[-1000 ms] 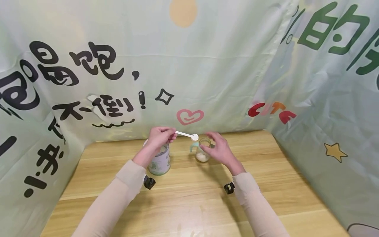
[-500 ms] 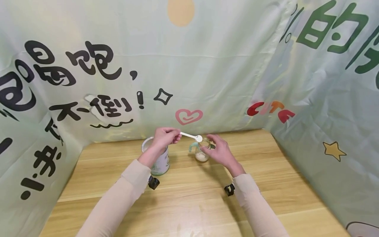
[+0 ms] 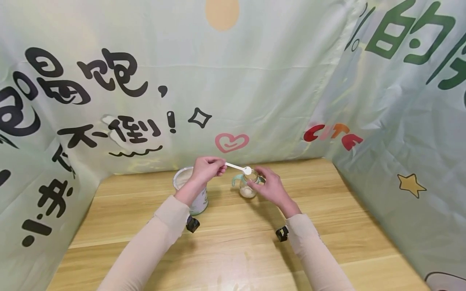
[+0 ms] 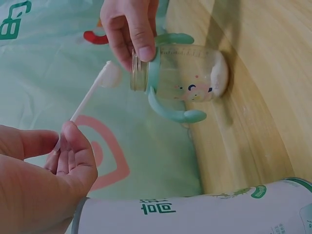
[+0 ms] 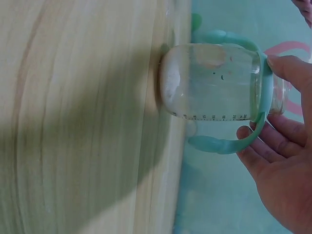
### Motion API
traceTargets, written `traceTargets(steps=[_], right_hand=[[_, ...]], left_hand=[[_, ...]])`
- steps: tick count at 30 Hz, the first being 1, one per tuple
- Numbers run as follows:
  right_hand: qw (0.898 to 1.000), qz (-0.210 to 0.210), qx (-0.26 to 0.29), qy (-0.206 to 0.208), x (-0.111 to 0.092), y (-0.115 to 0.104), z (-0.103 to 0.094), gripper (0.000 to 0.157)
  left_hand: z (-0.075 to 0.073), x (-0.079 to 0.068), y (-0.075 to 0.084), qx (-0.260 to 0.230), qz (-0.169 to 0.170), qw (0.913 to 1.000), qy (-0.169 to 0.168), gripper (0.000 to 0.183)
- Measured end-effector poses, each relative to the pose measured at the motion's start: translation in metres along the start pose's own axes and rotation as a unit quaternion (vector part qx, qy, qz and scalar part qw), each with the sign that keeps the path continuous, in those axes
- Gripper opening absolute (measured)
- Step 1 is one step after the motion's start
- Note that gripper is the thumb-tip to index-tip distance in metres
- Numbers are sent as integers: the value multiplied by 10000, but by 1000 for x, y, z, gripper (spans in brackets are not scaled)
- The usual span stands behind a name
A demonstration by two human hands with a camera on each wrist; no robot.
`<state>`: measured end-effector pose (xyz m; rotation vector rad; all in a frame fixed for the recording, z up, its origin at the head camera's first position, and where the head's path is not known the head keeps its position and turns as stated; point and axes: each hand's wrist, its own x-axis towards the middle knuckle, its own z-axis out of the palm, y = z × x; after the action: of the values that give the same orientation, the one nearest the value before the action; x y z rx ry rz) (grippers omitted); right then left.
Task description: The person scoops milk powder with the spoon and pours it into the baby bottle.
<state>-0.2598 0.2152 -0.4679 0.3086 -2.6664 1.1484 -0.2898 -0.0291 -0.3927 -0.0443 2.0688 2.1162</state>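
Note:
My left hand [image 3: 206,169] pinches the end of a long white measuring scoop [image 4: 87,100] between thumb and fingers. The scoop's bowl hangs over the mouth of a clear baby bottle [image 3: 248,188]. My right hand [image 3: 269,186] grips that bottle round its neck, thumb on one side and fingers on the other. Pale green handles [image 4: 178,116] sit on a collar at the bottle's top, and white powder [image 5: 170,80] lies at its bottom. The bottle stands upright on the table. A white milk powder can [image 3: 199,202] stands uncovered below my left wrist.
The wooden table [image 3: 233,250] backs onto a pale green printed cloth [image 3: 276,81], which also hangs along both sides. Small black mounts [image 3: 192,224] show at both wrists.
My left hand has moved right with the scoop, from beside the bottle to over its mouth. More of the can's open top shows. The right hand keeps its grip on the bottle.

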Motion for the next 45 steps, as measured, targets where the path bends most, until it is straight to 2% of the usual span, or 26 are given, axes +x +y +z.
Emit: traceTargets(steps=[21,33,45], right_hand=[[9999,-61,-127,-9,-1,-4,1,56],[9998,-63,-183,25,-1,1,1,58],[9997,-101,-209,31,-2,2,1,55]], left_hand=[[11,-3,-4,334,468,9983,35,19],[11,-4,-7,498,592,9970,-54,19],[9,-5,-11,1010,569,9933,-7,17]])
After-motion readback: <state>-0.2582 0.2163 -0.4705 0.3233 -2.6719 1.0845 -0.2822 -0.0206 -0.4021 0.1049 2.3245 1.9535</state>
